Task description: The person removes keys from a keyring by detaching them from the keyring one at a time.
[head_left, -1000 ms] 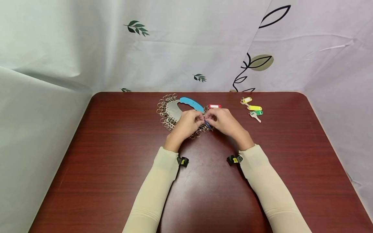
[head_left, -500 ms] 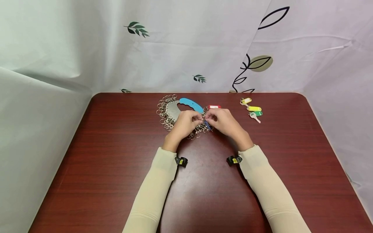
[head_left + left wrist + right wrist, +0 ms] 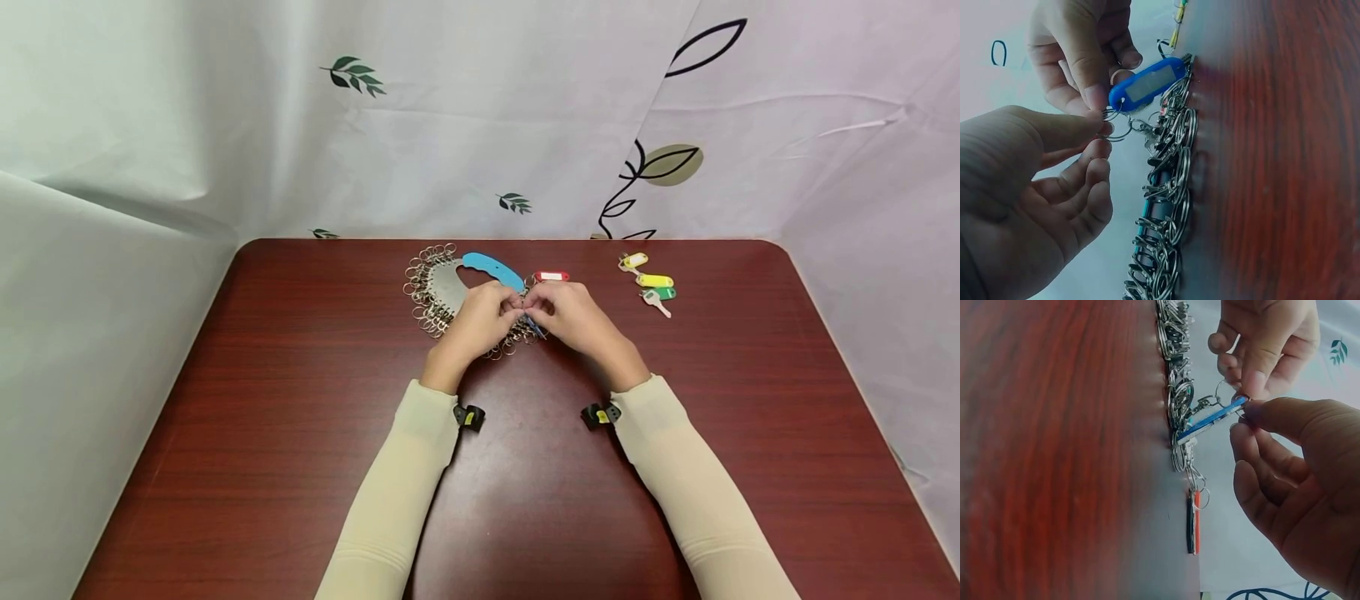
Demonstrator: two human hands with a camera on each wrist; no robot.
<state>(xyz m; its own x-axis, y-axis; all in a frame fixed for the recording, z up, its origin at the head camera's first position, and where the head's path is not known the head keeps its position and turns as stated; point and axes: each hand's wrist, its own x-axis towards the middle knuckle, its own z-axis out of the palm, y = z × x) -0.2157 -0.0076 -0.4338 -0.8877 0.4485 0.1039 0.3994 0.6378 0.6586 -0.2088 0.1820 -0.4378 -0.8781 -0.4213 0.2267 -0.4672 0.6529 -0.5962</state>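
Note:
A blue key tag with a pale label hangs from a split ring between the two hands. Thumb and fingers of the left hand pinch that ring. From the other side the right hand pinches the ring close to the tag's hole; fingertips of both hands nearly meet. A silver key seems to lie along the tag in the right wrist view, partly hidden. Just beneath is a metal key holder plate with a blue handle and many clips and rings around its edge.
A red key tag lies at the holder's right end. Farther right on the table are a yellow tag, another yellow tag, a green tag and a key. A pale curtain stands behind.
Both hands stay over the holder's right end, with only slight shifts of the fingers. The right hand has moved slightly left toward the left hand, and the blue tag's tilt varies a little.

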